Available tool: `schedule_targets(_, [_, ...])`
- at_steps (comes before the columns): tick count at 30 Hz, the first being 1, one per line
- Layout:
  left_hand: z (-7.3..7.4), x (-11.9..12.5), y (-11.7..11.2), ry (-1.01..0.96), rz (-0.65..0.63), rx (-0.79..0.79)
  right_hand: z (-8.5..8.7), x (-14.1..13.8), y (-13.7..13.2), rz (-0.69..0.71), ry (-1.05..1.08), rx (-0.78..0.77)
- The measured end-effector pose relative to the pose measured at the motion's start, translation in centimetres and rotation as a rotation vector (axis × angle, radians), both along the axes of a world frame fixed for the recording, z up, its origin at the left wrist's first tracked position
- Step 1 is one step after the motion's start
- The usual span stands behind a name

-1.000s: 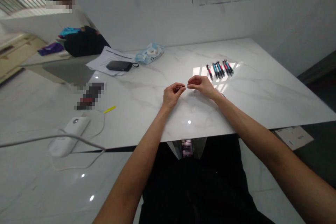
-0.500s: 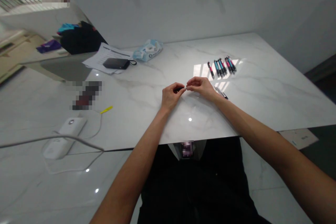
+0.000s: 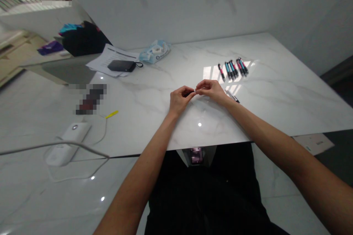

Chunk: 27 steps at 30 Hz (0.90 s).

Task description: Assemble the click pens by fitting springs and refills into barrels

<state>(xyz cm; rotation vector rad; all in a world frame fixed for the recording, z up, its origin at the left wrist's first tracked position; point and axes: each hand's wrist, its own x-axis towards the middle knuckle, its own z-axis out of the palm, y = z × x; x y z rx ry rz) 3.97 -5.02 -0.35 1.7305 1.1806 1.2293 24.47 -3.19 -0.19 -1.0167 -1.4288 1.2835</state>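
Observation:
My left hand (image 3: 180,99) is closed around a dark pen part (image 3: 189,93), which is mostly covered by the fingers. My right hand (image 3: 210,90) meets it from the right, thumb and fingertips pinched at the small pale end of that part. The two hands almost touch, low over the white marble-patterned table. Just right of my right hand, partly behind the wrist, lie slim silver and black pen pieces (image 3: 233,96). Farther back rests a row of several pens (image 3: 231,70) with blue or red barrels and black ends; one red pen (image 3: 221,72) lies a little apart on the left.
On the left, papers (image 3: 100,62) lie under a black power bank (image 3: 121,66), beside a blue-and-white wipes pack (image 3: 156,51). Nearer are a white power strip (image 3: 67,145), a grey cable (image 3: 82,147) and a yellow tag (image 3: 111,114). The table's front edge runs before my lap.
Both hands stay in nearly the same place, with the dark pen part still between them. The view has shifted very slightly; the other things have not moved.

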Motion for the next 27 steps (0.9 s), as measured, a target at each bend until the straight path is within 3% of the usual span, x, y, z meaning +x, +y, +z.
schedule_targets(16, [-0.24,-0.09,-0.07,0.065,0.017,0.061,0.16,-0.20,-0.25,0.035,-0.014,0.037])
schedule_targets(27, [-0.11,-0.05,0.10,-0.001,0.029,0.074,0.02,0.46,0.08,0.091,-0.107,0.045])
